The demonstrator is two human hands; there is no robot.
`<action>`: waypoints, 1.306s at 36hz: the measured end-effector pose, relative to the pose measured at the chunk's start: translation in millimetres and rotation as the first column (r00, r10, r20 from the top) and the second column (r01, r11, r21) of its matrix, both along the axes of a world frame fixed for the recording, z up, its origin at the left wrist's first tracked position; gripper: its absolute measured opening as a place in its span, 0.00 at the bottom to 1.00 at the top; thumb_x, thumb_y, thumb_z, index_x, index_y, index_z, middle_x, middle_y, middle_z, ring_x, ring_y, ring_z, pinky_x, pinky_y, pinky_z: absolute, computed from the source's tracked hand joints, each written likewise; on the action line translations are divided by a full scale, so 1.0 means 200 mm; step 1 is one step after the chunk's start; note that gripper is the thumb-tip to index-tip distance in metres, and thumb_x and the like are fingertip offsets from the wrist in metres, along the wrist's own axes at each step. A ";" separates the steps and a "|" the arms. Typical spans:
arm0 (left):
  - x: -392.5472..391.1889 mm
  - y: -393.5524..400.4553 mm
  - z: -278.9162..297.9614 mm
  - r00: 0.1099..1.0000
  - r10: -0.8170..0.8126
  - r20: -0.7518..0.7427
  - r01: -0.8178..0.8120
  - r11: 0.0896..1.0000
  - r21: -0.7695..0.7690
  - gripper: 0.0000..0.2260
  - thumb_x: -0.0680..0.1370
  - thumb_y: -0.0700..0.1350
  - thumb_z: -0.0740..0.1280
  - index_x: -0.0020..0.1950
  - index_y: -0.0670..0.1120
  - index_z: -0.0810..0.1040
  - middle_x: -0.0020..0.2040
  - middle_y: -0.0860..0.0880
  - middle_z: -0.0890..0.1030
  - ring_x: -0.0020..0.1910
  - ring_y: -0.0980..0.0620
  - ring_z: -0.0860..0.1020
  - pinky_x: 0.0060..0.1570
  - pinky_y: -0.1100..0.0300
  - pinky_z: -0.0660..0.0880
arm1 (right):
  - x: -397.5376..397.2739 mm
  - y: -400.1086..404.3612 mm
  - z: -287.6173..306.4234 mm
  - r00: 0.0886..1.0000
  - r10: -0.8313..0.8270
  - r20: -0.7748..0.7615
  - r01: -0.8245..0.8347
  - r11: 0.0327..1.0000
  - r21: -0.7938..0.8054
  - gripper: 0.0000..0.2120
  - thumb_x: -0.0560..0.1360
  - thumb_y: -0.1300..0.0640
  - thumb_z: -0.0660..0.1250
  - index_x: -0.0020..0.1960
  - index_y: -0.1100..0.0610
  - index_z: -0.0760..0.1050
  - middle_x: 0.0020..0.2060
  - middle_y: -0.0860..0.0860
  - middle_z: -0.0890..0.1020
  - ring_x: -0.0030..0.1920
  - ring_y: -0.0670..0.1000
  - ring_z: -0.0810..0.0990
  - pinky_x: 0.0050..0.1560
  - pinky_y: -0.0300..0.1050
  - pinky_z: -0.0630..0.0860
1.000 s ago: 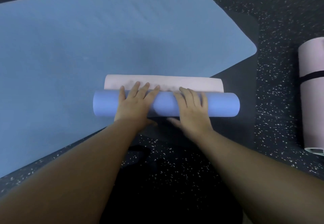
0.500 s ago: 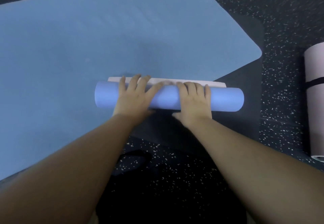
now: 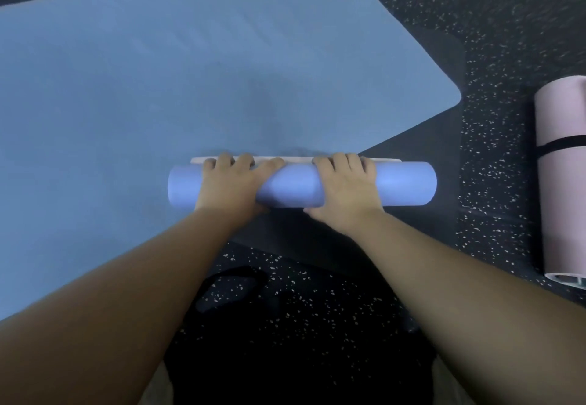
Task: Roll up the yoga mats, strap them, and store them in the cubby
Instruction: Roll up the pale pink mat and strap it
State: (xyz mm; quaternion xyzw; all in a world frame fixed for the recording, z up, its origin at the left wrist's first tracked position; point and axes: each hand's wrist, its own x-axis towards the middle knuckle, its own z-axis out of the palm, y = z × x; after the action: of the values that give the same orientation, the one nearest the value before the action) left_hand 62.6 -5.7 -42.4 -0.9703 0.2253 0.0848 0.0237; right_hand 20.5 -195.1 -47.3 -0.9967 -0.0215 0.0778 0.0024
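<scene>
Pink strip (image 3: 295, 159) beyond the roll (image 3: 295, 187) has narrowed.

No legible text, label, brand, number or sign appears on any surface in view.

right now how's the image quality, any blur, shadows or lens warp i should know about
Head view: dim, bluish light; soft focus overall, no glare. The wide lens stretches both forearms toward the bottom corners. A faint shadow lies on the flat blue mat just beyond the periwinkle roll. Left hand and right hand read clearly; the strapped pink roll is cut off by the right edge.
</scene>
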 end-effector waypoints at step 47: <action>-0.48 0.18 -0.05 0.960 0.192 -0.205 -0.265 0.864 -0.429 0.05 0.81 0.40 0.58 0.54 0.41 0.70 0.42 0.41 0.77 0.39 0.38 0.72 0.37 0.52 0.62 | -0.09 0.09 -0.02 0.994 -0.001 -0.108 0.005 0.999 0.040 0.49 0.67 0.45 0.73 0.78 0.51 0.47 0.73 0.52 0.57 0.73 0.56 0.54 0.76 0.58 0.41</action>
State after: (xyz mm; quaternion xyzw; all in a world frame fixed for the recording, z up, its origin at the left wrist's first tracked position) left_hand -33.6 30.2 -52.0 -0.9592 0.1232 0.1076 -0.2305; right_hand 3.3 -178.1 -52.0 -0.9909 -0.0213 0.1310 0.0237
